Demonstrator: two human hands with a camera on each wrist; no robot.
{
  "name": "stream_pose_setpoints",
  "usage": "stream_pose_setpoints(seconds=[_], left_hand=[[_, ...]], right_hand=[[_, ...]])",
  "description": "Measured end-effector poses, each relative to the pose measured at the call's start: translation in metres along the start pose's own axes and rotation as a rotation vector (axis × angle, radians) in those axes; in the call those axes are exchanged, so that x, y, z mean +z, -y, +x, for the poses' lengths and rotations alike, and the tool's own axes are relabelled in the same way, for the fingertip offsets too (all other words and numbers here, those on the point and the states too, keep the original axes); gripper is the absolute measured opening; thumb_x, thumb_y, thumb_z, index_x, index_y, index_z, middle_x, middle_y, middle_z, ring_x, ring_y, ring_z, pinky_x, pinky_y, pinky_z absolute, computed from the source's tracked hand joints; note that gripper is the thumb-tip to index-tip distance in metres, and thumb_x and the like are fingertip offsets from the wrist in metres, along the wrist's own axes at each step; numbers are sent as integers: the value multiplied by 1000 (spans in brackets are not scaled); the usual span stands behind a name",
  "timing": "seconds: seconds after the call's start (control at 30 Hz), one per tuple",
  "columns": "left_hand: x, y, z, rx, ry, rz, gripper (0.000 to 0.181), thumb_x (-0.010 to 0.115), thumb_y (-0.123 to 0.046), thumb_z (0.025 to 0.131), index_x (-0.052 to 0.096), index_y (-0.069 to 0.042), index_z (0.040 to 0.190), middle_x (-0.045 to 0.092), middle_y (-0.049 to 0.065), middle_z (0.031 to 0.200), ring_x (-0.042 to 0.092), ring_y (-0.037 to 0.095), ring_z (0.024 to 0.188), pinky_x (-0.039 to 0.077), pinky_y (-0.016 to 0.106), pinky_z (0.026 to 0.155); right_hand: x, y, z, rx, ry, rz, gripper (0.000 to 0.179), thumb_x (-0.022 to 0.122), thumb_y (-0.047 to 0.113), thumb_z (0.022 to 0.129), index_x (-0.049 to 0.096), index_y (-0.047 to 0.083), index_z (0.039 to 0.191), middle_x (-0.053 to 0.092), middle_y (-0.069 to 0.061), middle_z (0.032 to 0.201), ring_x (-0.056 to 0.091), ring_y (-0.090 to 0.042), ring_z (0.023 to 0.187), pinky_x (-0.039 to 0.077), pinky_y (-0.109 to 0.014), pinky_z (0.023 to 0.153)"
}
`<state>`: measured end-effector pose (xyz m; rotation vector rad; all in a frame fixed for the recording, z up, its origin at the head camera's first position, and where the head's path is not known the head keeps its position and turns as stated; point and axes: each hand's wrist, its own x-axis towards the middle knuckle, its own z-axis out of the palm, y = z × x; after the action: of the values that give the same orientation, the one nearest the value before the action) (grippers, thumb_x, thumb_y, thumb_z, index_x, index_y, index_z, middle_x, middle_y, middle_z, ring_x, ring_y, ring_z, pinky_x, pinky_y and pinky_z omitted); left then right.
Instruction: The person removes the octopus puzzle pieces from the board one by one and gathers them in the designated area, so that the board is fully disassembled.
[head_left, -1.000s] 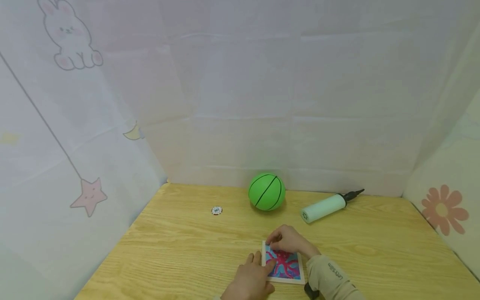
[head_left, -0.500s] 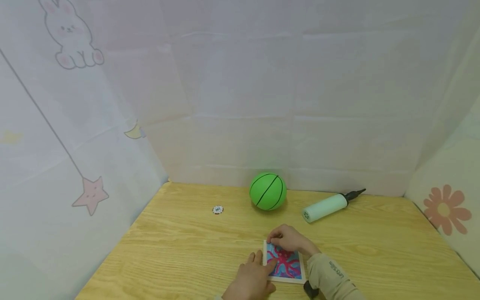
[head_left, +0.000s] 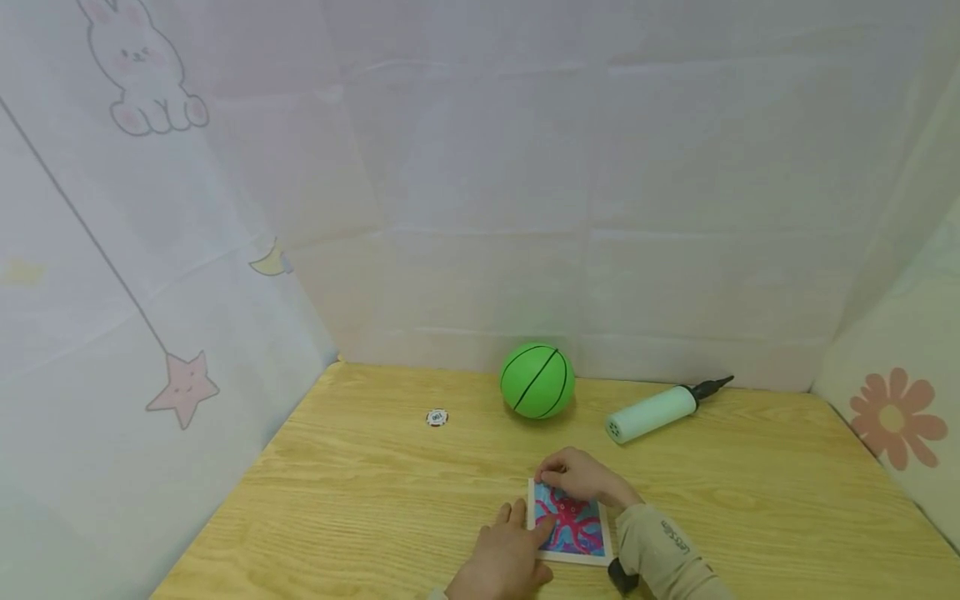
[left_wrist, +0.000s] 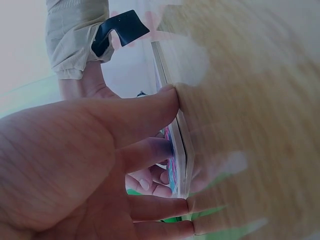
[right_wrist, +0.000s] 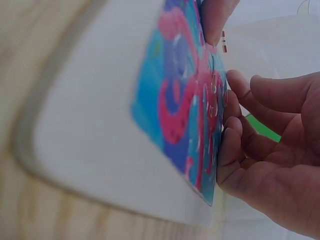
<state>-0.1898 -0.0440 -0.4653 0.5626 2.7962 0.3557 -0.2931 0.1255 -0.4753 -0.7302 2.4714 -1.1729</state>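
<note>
A flat square octopus puzzle [head_left: 576, 537] in a white frame lies on the table; fine seams cross its pink and blue picture in the right wrist view. My left hand [head_left: 501, 557] lies at its left side, index finger straight and pressing on the picture, while the thumb and other fingers touch the tabletop, as the left wrist view shows. Over the far left corner my right hand [head_left: 583, 479] has its fingers curled. Their tips [right_wrist: 229, 150] touch the picture's surface; whether a piece sits between them is hidden.
Beyond the puzzle stand a green ball [head_left: 537, 381] with black lines and, to its right, a pale green hand pump [head_left: 651, 414] with a black nozzle. A white poker chip [head_left: 437, 417] lies further left. Printed cloth hangs behind the wooden table [head_left: 337, 492].
Both hands keep nearly the same place on the puzzle. The whole head view has shifted very slightly.
</note>
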Motion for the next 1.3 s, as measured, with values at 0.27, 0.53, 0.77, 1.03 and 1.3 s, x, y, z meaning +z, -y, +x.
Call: stream_pose_setpoints(seconds=[0.27,0.53,0.77,1.03,1.3], left_hand=[[0,0,-1,0,-16,21,58,70,-38,84,52,-29,138,43,21,142,43,42,128,46,61,88],[1,-1,0,-14,-7,23,57,70,-38,84,52,-30,138,43,20,143,42,41,129,45,60,89],[3,-1,1,-5,-15,48,57,70,-39,84,52,-30,138,43,20,143,43,41,128,47,58,87],[3,-1,0,4,-31,56,58,70,-38,83,52,-30,138,44,19,142,44,40,127,47,58,86],[4,-2,0,-2,-41,54,59,71,-37,82,52,-30,137,46,19,139,45,39,125,47,58,85]], right_hand=[[0,2,-1,0,9,12,16,54,7,96,70,7,99,66,-2,99,54,-17,86,47,-35,74],[1,4,-5,-2,-9,29,15,60,0,90,70,3,100,68,-5,99,60,-19,90,50,-40,77],[4,2,-3,-11,-28,6,15,63,-1,87,70,8,97,67,-1,92,58,-14,82,48,-34,72],[-2,5,-6,-52,-34,-21,12,66,5,87,70,9,97,65,1,87,57,-13,79,48,-31,69],[-18,1,-16,-22,-26,287,19,63,8,90,64,-1,107,60,-9,95,60,-19,84,55,-36,74]])
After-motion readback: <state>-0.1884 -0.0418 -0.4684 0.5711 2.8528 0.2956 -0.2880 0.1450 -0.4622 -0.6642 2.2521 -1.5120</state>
